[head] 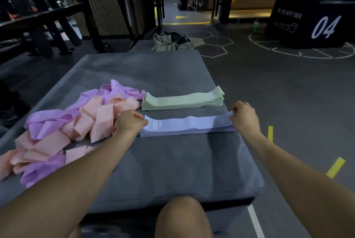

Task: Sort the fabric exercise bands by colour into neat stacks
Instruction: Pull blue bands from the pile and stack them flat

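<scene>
A neat stack of light blue bands [187, 127] lies across the grey mat [172, 170] in front of me. My left hand [128, 121] pinches the left end of the top blue band and my right hand [243, 115] pinches its right end. Behind it sits a tidy stack of pale green bands [182, 100]. To the left spreads a loose heap of pink bands [92, 122] mixed with purple bands [55, 120].
My bare knee [182, 216] is at the mat's near edge. A crumpled green garment and black bag [172, 42] lie beyond the mat's far end. A black plyo soft box [311, 24] stands at the right back. A person sits far off in the doorway.
</scene>
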Demonstrator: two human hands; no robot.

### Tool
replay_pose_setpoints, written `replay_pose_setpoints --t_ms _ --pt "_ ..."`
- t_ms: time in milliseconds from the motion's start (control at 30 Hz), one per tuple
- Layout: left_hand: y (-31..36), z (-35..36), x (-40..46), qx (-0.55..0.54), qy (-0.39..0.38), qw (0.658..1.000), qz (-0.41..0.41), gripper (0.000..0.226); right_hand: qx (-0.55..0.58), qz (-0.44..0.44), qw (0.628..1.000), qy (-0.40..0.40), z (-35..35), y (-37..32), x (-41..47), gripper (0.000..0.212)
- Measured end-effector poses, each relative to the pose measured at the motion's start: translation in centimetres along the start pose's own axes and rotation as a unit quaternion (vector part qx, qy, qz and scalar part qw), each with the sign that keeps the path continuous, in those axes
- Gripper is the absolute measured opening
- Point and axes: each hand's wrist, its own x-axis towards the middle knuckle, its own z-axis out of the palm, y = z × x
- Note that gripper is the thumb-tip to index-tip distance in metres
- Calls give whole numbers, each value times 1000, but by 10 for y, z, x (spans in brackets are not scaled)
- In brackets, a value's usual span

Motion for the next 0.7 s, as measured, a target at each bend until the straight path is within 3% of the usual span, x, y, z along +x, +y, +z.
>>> replay_pose_setpoints --t_ms 200,300,467,567,700 --pt "1 0 -2 47 -3 993 107 45 -39 -112 993 11 4 -29 -4 34" --pt "4 -5 -1 83 -45 978 186 58 -5 -186 978 -95 14 -53 -8 35" --pt "4 -12 1 155 -180 946 222 88 -39 -248 936 -246 29 -80 -11 68" --pt "-2 -11 5 168 -195 942 217 86 -70 -250 922 -288 36 -86 -8 75" --pt "-8 -7 8 152 -192 942 229 69 -74 -238 918 -308 39 -83 -7 69"
